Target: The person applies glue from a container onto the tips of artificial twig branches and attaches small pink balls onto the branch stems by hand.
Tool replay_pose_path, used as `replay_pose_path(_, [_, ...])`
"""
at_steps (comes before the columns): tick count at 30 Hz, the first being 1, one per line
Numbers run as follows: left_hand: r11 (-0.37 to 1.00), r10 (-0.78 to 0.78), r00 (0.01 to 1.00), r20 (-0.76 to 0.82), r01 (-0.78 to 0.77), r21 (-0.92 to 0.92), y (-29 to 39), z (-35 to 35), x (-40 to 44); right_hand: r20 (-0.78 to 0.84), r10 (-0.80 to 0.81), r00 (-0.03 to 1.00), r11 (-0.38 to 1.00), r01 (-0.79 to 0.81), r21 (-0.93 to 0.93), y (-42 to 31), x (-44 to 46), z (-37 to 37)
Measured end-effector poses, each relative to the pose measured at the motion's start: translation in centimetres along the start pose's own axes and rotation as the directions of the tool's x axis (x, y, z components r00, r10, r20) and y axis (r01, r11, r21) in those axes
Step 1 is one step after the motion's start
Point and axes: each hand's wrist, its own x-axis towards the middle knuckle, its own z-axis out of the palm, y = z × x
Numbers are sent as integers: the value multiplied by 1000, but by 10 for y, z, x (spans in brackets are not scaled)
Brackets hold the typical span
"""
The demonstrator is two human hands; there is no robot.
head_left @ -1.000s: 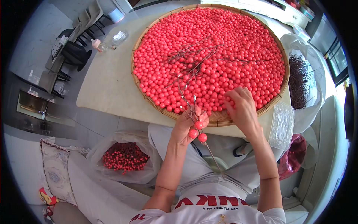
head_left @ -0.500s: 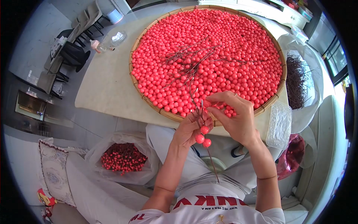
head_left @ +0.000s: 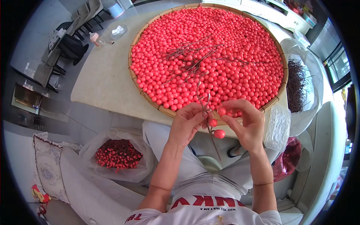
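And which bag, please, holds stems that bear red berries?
The translucent bag left of the person's legs: red berries show on its stems, whereas the bag right of the bamboo tray holds bare stems; what the red bag holds is unclear.

Berries (head_left: 210, 30) look smooth, glossy, plastic-like. Stem (head_left: 215, 147): matt, rough. Tray rim (head_left: 161, 108) looks like bamboo, lightly shiny. Surface (head_left: 101, 78) smooth, low sheen. Box (head_left: 277, 127): clear, shiny plastic. Red bag (head_left: 288, 159): glossy, crinkled, foil-like. Trousers (head_left: 232, 177): matt cloth, creased.

Coral-red berries (head_left: 217, 39), brown twig (head_left: 205, 107), tan tray (head_left: 162, 109), red-lettered white shirt (head_left: 208, 214)
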Motion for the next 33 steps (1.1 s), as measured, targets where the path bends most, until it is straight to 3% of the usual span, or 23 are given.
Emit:
replay_pose_path(5, [993, 97, 995, 17, -98, 61, 5, 15, -3, 36, -202, 979, 974, 205, -96, 2, -4, 0])
replay_pose_path(10, [985, 93, 996, -18, -89, 149, 6, 18, -6, 43, -227, 973, 962, 231, -149, -3, -5, 1])
replay_pose_path(20, [965, 150, 985, -87, -126, 232, 2, 28, -10, 51, -134, 990, 981, 140, -134, -5, -7, -2])
replay_pose_path(33, [974, 131, 987, -96, -111, 195, -5, 27, -11, 92, -122, 988, 980, 135, -146, 3, -6, -6])
